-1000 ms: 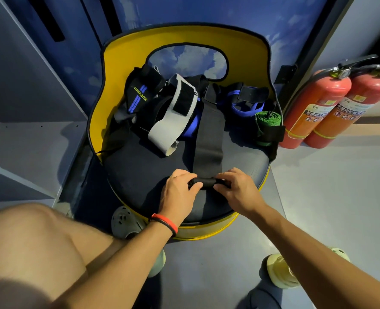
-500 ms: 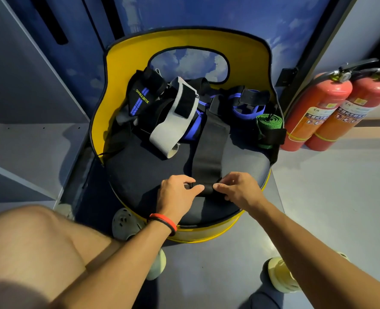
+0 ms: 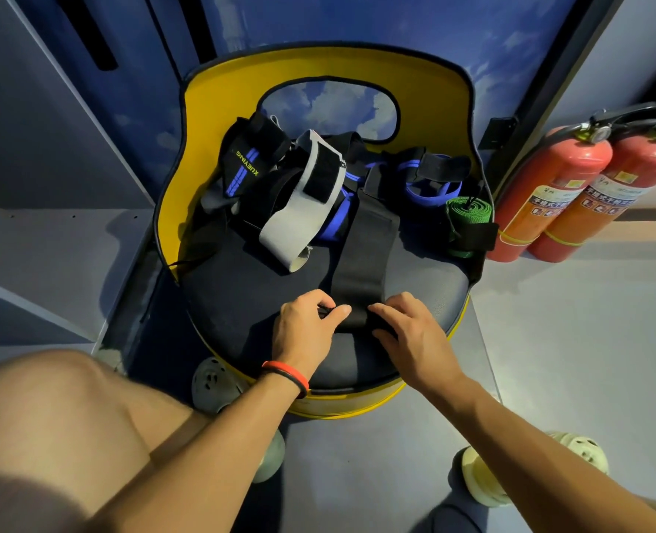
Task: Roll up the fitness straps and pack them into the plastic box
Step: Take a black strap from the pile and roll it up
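Note:
A wide black strap (image 3: 365, 255) lies lengthwise on the dark seat of a yellow chair (image 3: 242, 286), its near end wound into a small roll. My left hand (image 3: 303, 332) pinches the roll's left end and my right hand (image 3: 411, 332) grips its right end. Behind it lies a heap of straps: a grey and black one (image 3: 299, 209), a black one with blue stripes and yellow lettering (image 3: 245, 171), and blue loops (image 3: 430, 186). A green strap (image 3: 467, 211) sits rolled at the seat's right edge. No plastic box is in view.
The chair's yellow backrest (image 3: 318, 63) curves round the heap. Two red fire extinguishers (image 3: 549, 194) stand on the floor to the right. My bare knee (image 3: 68, 417) fills the lower left, and pale clogs (image 3: 484, 478) rest on the grey floor below the seat.
The roll at the strap's near end has grown and moved farther up the seat, both hands with it. The flat length of black strap is shorter.

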A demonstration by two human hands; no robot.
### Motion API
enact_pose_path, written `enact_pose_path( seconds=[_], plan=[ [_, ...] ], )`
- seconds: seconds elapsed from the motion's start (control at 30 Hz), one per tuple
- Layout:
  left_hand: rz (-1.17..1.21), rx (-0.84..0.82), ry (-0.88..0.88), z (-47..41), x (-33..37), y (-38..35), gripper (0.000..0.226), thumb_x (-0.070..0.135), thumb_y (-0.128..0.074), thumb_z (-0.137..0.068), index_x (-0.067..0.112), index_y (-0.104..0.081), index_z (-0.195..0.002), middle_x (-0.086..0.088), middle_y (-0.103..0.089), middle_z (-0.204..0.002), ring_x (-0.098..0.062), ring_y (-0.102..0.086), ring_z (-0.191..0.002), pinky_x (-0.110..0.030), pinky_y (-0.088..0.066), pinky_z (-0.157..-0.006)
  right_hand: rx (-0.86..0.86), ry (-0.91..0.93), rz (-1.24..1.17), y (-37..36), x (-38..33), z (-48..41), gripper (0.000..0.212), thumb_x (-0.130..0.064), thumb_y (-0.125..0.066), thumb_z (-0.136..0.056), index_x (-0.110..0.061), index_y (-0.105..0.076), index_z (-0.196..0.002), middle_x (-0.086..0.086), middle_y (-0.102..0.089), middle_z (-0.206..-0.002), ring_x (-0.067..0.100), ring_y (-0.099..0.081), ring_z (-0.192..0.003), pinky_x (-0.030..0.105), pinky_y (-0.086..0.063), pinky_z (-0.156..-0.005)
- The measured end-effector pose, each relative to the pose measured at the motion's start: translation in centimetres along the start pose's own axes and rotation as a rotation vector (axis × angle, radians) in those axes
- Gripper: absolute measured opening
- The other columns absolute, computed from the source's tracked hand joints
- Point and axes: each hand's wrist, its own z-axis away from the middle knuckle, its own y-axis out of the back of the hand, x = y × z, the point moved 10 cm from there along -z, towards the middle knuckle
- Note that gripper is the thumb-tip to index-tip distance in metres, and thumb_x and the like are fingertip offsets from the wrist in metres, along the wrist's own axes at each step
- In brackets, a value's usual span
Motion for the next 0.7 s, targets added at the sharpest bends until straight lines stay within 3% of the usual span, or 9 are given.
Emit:
enact_pose_path(
  seconds=[0.13,0.3,0.47,0.6,0.7],
  plan=[
    [-0.040,0.021,-0.116,0.0,1.3,0.2,0.021,0.039,-0.070,-0.093,0.020,-0.076,-0.098,0.003,-0.064,-0.103,-0.014,-0.063,-0.090,-0.031,-0.056,-0.077,-0.044,-0.022,-0.049,0.3,0.5,-0.5,0.038,-0.019,-0.076,-0.091,-0.012,-0.070,-0.128,0.005,-0.065,-0.108,0.025,-0.061,-0.098,0.026,-0.046,-0.081],
    [0.043,0.057,-0.087,0.3,1.1,0.9,0.013,0.032,-0.071,-0.093,0.022,-0.077,-0.097,0.004,-0.073,-0.089,-0.015,-0.068,-0.085,-0.029,-0.058,-0.070,-0.025,-0.159,-0.211,0.7,1.3,-0.5,0.026,-0.024,-0.076,-0.090,-0.019,-0.068,-0.114,-0.002,-0.068,-0.101,0.017,-0.061,-0.089,0.027,-0.050,-0.076],
    [0.069,-0.054,-0.092,0.9,0.6,-0.2,0.044,0.040,-0.078,-0.085,0.022,-0.071,-0.125,0.001,-0.069,-0.113,-0.015,-0.068,-0.097,-0.035,-0.059,-0.086,-0.067,-0.312,-0.275,0.5,2.7,-0.5,0.032,-0.034,-0.074,-0.092,-0.017,-0.074,-0.119,0.001,-0.074,-0.104,0.018,-0.067,-0.093,0.033,-0.056,-0.083],
    [0.102,-0.012,-0.026,1.0,0.0,0.7,0.038,0.038,-0.081,-0.084,0.023,-0.074,-0.118,0.003,-0.071,-0.098,-0.006,-0.066,-0.085,-0.026,-0.057,-0.077,-0.201,-0.443,-0.317,-0.6,3.7,-0.3,0.034,-0.040,-0.073,-0.092,-0.013,-0.076,-0.112,0.001,-0.076,-0.093,0.014,-0.068,-0.084,0.022,-0.050,-0.073],
    [0.079,-0.034,0.031,0.9,-0.3,0.6,0.035,0.043,-0.080,-0.083,0.021,-0.076,-0.110,0.002,-0.074,-0.093,-0.006,-0.064,-0.080,-0.017,-0.048,-0.063,-0.256,-0.678,-0.624,-1.6,5.1,0.5,0.030,-0.034,-0.080,-0.086,-0.005,-0.079,-0.096,0.011,-0.076,-0.079,0.018,-0.073,-0.072,0.033,-0.062,-0.076]
  ],
)
